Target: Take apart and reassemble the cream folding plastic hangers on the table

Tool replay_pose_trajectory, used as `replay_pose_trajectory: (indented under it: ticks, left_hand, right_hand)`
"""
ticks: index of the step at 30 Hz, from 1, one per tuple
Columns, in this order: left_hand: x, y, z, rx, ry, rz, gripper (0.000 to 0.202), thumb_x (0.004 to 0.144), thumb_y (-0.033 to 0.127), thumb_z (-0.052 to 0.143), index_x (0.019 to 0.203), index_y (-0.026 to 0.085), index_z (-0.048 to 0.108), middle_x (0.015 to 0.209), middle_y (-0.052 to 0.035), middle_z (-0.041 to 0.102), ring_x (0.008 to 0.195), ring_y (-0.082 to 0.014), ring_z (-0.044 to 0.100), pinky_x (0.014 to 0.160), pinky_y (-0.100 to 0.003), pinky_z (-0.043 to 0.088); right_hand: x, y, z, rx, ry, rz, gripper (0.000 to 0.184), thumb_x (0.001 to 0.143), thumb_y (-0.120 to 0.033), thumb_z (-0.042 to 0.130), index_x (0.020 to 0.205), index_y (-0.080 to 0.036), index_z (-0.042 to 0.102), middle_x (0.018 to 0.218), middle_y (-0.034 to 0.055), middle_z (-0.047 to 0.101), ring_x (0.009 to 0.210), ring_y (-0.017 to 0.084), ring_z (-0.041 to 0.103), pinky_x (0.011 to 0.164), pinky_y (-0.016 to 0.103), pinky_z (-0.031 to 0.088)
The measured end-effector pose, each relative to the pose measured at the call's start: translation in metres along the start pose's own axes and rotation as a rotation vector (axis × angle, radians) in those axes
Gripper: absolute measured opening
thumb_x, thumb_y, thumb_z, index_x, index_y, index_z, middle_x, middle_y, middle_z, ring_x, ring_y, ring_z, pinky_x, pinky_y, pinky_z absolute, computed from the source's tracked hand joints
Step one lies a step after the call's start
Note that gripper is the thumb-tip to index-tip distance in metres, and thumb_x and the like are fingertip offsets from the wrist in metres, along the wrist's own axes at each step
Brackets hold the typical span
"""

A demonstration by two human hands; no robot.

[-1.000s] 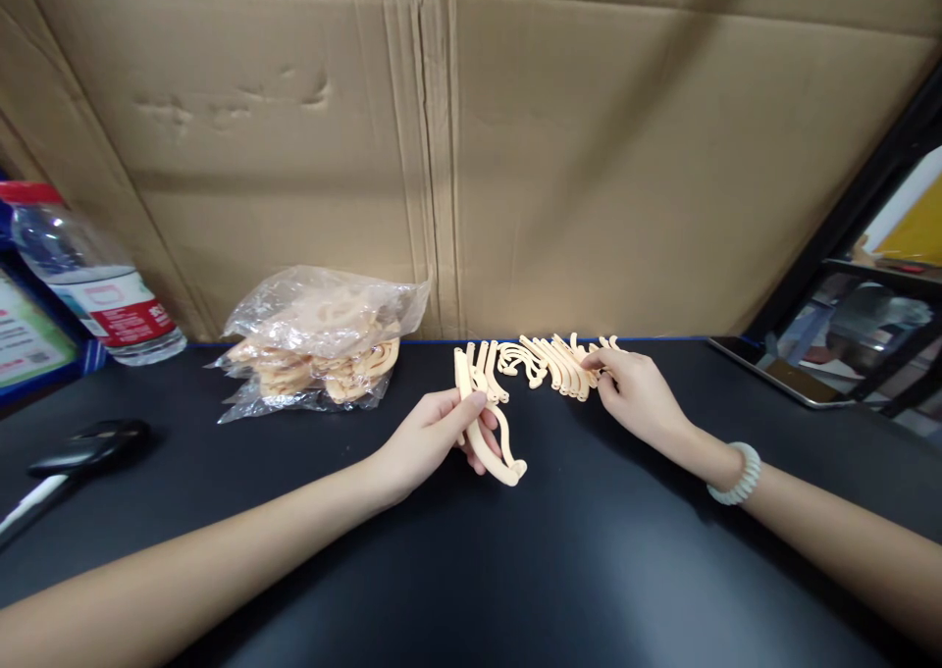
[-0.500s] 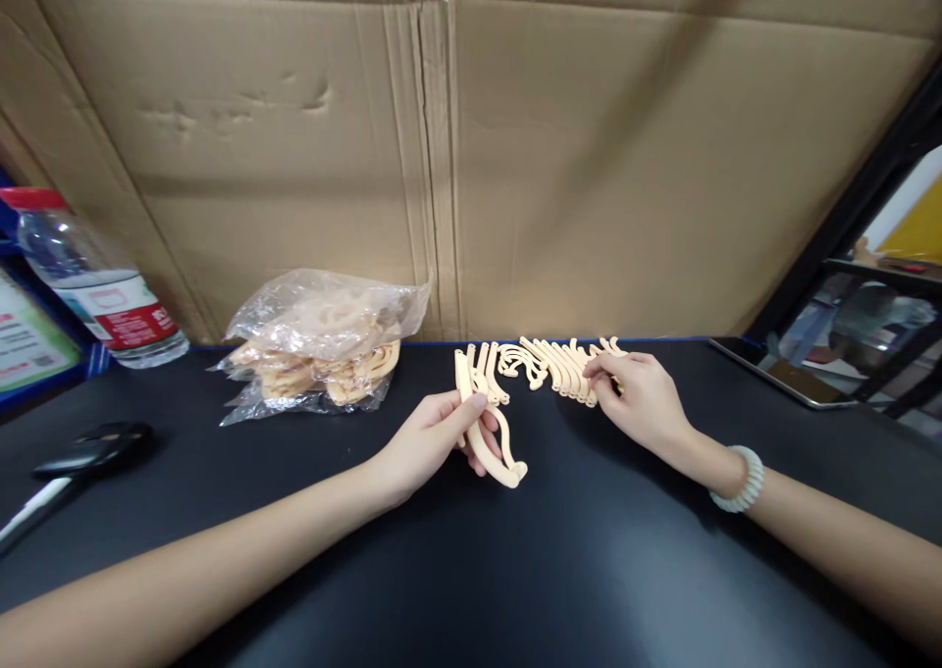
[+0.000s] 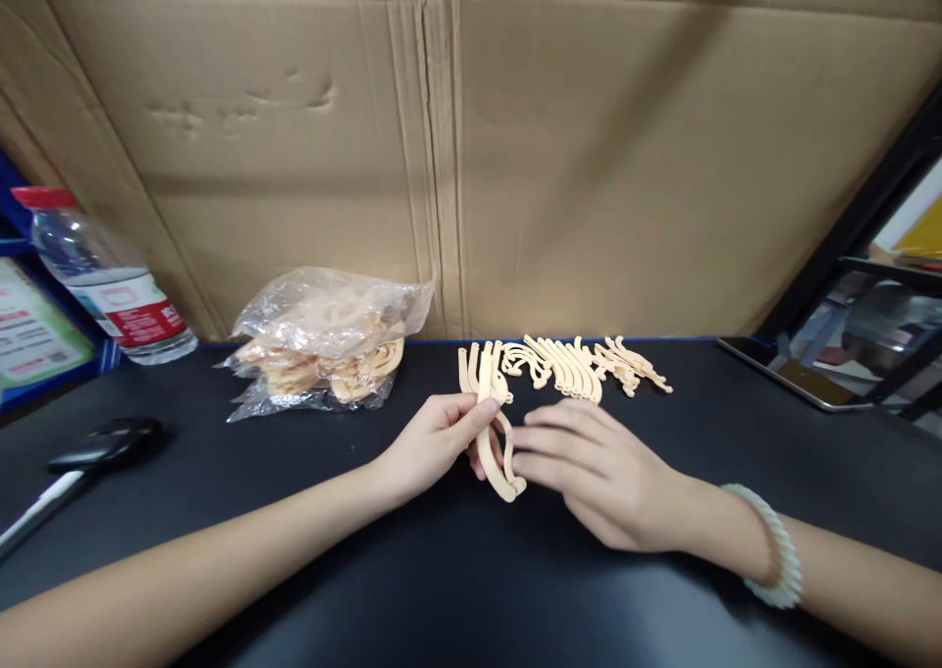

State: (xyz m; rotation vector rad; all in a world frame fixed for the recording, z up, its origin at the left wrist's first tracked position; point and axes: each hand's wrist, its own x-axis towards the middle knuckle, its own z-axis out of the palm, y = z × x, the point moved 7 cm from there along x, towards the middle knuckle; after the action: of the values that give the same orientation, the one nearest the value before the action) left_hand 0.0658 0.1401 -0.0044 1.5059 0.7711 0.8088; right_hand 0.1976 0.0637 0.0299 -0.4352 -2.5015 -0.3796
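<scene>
Right hand (image 3: 589, 472) withdrawn from the row of loose pieces (image 3: 570, 366) at the far edge of the black table (image 3: 471, 590) and brought in beside the left hand (image 3: 434, 442); the row's right end is thereby uncovered. Curved tan pieces (image 3: 487, 423) are held upright near the middle of the table, clamped between left thumb and fingers, position little altered. Right fingertips (image 3: 516, 464) are laid against the hooked lower end of those pieces; whether anything is pinched there cannot be told, the thumb being hidden. Both hands are now engaged on the one bundle. Plastic bag of similar pieces (image 3: 324, 344) noted toward the far left, untouched.
</scene>
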Motion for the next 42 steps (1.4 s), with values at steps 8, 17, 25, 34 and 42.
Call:
replay_pose_trajectory:
  ticks: [8, 17, 25, 34, 42]
  left_hand:
    - [0.000, 0.000, 0.002, 0.042, -0.041, 0.012, 0.043, 0.084, 0.050, 0.064, 0.104, 0.012, 0.062, 0.066, -0.0019, 0.068, 0.054, -0.0133, 0.061, 0.052, -0.024, 0.049]
    - [0.000, 0.002, 0.001, 0.105, -0.010, 0.028, 0.040, 0.085, 0.050, 0.061, 0.101, 0.014, 0.057, 0.062, -0.0001, 0.065, 0.048, -0.0112, 0.056, 0.049, -0.022, 0.047]
    - [-0.002, 0.003, 0.004, 0.104, -0.049, 0.040, 0.037, 0.087, 0.049, 0.058, 0.099, 0.014, 0.057, 0.062, 0.0000, 0.065, 0.051, -0.0118, 0.058, 0.052, -0.022, 0.049]
    - [-0.002, -0.001, 0.004, 0.118, -0.057, 0.026, 0.038, 0.089, 0.050, 0.056, 0.103, 0.015, 0.056, 0.060, 0.0005, 0.065, 0.046, -0.0117, 0.058, 0.046, -0.021, 0.047]
    - [-0.005, 0.004, 0.002, 0.294, -0.014, 0.023, 0.032, 0.091, 0.044, 0.051, 0.090, 0.013, 0.060, 0.053, 0.0047, 0.054, 0.043, -0.0072, 0.045, 0.042, -0.017, 0.035]
  right_hand:
    - [0.002, -0.005, 0.009, 0.025, -0.126, -0.004, 0.036, 0.085, -0.006, 0.047, 0.118, -0.012, 0.057, 0.111, 0.0099, 0.067, 0.113, 0.022, 0.051, 0.100, 0.042, 0.042]
    - [-0.001, 0.004, 0.011, 0.074, -0.073, 0.101, 0.029, 0.084, -0.005, 0.048, 0.108, -0.014, 0.061, 0.092, 0.0078, 0.065, 0.092, 0.023, 0.051, 0.090, 0.044, 0.045]
    - [0.000, 0.005, 0.010, 0.100, -0.084, 0.084, 0.036, 0.082, -0.003, 0.048, 0.115, -0.013, 0.059, 0.112, 0.0100, 0.064, 0.106, 0.024, 0.050, 0.096, 0.044, 0.043]
    - [-0.006, 0.026, 0.005, 0.418, 0.078, 0.395, 0.025, 0.086, -0.010, 0.051, 0.109, -0.017, 0.059, 0.109, 0.0111, 0.055, 0.103, 0.021, 0.053, 0.092, 0.039, 0.047]
    - [-0.011, 0.039, 0.026, 1.164, 0.003, 0.631, 0.036, 0.091, -0.030, 0.059, 0.127, -0.027, 0.059, 0.134, 0.0062, 0.055, 0.129, 0.022, 0.046, 0.113, 0.044, 0.030]
